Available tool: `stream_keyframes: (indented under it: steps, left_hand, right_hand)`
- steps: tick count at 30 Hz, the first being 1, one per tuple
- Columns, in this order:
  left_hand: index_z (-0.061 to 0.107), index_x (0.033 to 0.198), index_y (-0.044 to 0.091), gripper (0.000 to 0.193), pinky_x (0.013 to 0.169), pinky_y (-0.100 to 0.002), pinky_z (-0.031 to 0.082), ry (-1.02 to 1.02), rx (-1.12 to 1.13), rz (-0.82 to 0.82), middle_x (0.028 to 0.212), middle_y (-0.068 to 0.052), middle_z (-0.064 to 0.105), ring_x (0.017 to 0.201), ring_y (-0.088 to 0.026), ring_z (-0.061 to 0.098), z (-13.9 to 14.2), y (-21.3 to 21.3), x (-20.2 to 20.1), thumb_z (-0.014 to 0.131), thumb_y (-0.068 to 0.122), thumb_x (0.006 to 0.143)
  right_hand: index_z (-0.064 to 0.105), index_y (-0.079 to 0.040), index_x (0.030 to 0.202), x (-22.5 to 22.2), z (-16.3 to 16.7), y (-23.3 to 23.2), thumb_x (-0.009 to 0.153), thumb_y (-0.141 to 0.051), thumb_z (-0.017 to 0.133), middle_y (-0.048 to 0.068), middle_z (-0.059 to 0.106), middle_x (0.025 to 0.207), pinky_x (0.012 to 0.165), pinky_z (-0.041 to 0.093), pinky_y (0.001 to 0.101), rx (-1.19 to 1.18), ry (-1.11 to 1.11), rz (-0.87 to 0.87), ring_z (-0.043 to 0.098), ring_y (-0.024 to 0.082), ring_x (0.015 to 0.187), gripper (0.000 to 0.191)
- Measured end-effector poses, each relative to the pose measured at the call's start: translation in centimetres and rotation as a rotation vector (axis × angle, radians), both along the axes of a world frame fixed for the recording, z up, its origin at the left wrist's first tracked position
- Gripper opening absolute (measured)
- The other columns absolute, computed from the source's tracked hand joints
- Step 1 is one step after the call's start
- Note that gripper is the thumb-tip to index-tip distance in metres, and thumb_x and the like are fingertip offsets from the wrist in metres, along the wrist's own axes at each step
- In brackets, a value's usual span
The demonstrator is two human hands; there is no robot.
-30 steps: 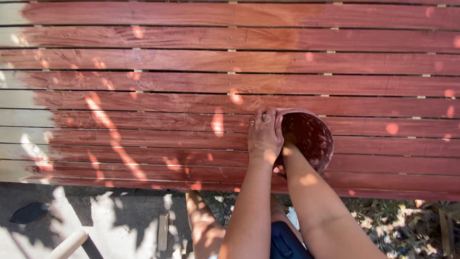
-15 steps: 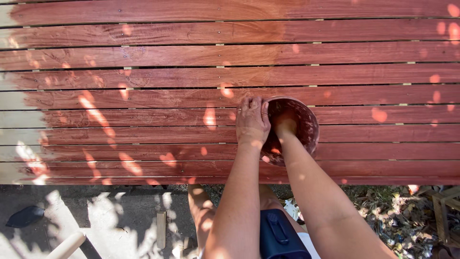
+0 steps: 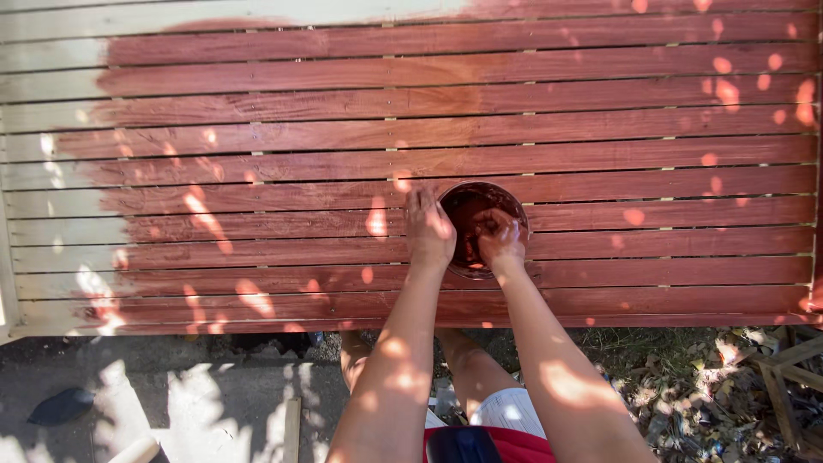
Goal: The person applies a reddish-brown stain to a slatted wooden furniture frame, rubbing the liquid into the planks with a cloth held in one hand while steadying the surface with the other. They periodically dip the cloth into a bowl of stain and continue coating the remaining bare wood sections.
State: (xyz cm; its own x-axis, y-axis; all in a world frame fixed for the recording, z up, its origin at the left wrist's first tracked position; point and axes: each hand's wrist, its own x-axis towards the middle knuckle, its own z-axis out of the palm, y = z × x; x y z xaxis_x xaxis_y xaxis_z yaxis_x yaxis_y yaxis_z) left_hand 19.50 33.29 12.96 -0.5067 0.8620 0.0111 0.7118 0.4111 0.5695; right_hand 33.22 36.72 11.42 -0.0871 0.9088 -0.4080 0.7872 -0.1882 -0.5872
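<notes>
A round container of dark red-brown stain sits on a slatted wooden tabletop. Most of the tabletop is stained red-brown. My left hand grips the container's left rim. My right hand is down inside the container at its near right side. Its fingers are bunched and smeared with stain, and I cannot make out whether they hold anything. Both forearms reach up from the bottom of the view.
The tabletop's left end and top-left slat are pale, unstained wood. Below the table's near edge are a concrete floor, a dark flat object, dry leaves and wooden pieces, and my knees.
My right hand has settled lower into the container while my left hand has stayed on the rim. The view has shifted, so more of the pale left end shows.
</notes>
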Motion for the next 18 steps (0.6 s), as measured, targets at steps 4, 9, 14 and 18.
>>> stream_keyframes:
  steps: [4, 9, 14, 18]
  left_hand:
    - [0.067, 0.125, -0.013, 0.049, 0.095, -0.062, 0.044, -1.263, 0.27, 0.246, 0.125, -0.035, 0.056, 0.101, -0.06, 0.042, -0.9, -0.2, 2.1, 0.046, 0.03, 0.115]
    - [0.049, 0.151, 0.013, 0.074, 0.113, -0.042, 0.043, -0.957, -0.093, 0.373, 0.149, -0.016, 0.056, 0.137, -0.032, 0.054, 0.4, 0.4, 3.6, 0.053, 0.061, 0.094]
    - [0.035, 0.16, 0.023, 0.098, 0.113, -0.058, 0.037, -1.605, -0.26, 0.737, 0.16, -0.007, 0.041, 0.142, -0.033, 0.044, 2.7, 1.9, 3.3, 0.047, 0.083, 0.082]
    - [0.035, 0.16, 0.027, 0.105, 0.108, -0.066, 0.039, -1.833, -0.273, 0.735, 0.157, -0.008, 0.046, 0.139, -0.035, 0.046, 3.4, 1.1, 3.2, 0.058, 0.08, 0.072]
  right_hand:
    - [0.073, -0.002, 0.105, 1.1, 2.1, -1.0, 0.084, 0.0, 0.074, 0.01, 0.076, 0.109, 0.087, 0.058, 0.0323, 0.018, 0.339, -0.104, 0.073, 0.019, 0.099, 0.021]
    - [0.069, 0.0, 0.113, 3.8, 3.1, -0.2, 0.087, 0.016, 0.068, 0.009, 0.074, 0.112, 0.092, 0.058, 0.0295, 0.087, 0.799, -0.042, 0.07, 0.018, 0.107, 0.03]
    - [0.067, -0.006, 0.123, 5.6, 4.7, 1.1, 0.09, 0.012, 0.058, 0.014, 0.072, 0.119, 0.086, 0.063, 0.0413, -0.254, 1.169, -0.467, 0.071, 0.027, 0.106, 0.039]
    - [0.068, -0.006, 0.124, 3.8, 6.0, 1.0, 0.091, 0.003, 0.042, 0.015, 0.067, 0.134, 0.087, 0.061, 0.0456, -0.336, 1.056, -0.555, 0.07, 0.03, 0.117, 0.043]
